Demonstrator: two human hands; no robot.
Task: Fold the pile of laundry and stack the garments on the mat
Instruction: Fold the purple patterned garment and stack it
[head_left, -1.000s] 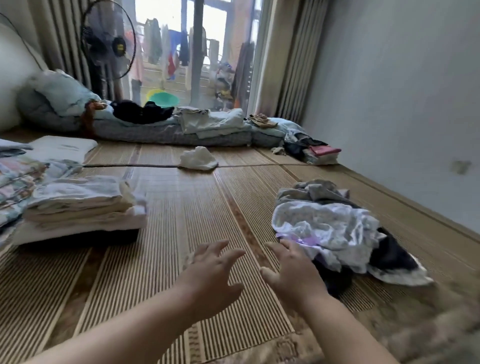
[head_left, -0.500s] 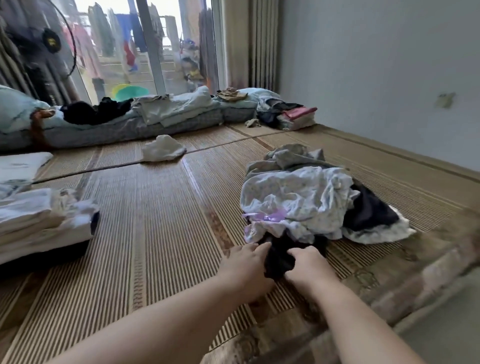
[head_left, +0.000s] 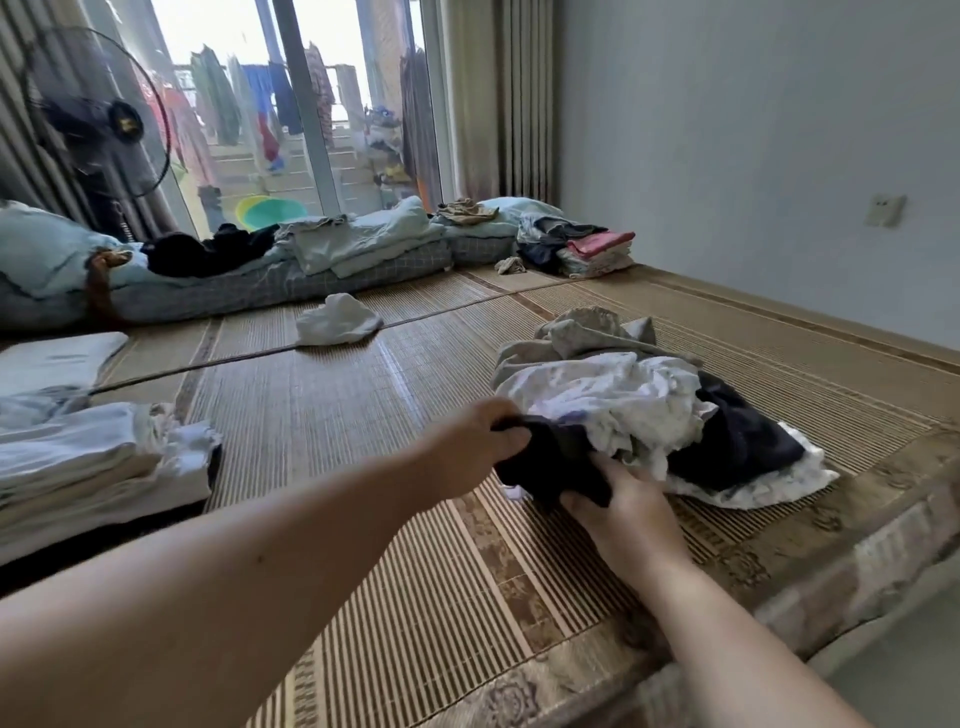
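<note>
A loose pile of laundry (head_left: 623, 400) lies on the striped bamboo mat (head_left: 332, 415) at the right: a white printed piece on top, grey cloth behind, a dark navy piece to its right. Both hands hold a black garment (head_left: 558, 457) at the pile's near-left edge. My left hand (head_left: 475, 447) grips its upper part with curled fingers. My right hand (head_left: 623, 512) grips its lower part from beneath. A stack of folded pale garments (head_left: 88, 467) sits on the mat at the left.
A crumpled white cloth (head_left: 337, 325) lies mid-mat. Bedding with clothes on it (head_left: 234, 270) runs along the back, and a folded stack (head_left: 597, 252) sits at back right. A standing fan (head_left: 98, 114) is at back left. The mat's patterned border (head_left: 779, 566) and edge run at the right.
Both hands reached from open above the mat to the pile and took hold of the black garment, which now comes out from under the white piece. The view turned right.
</note>
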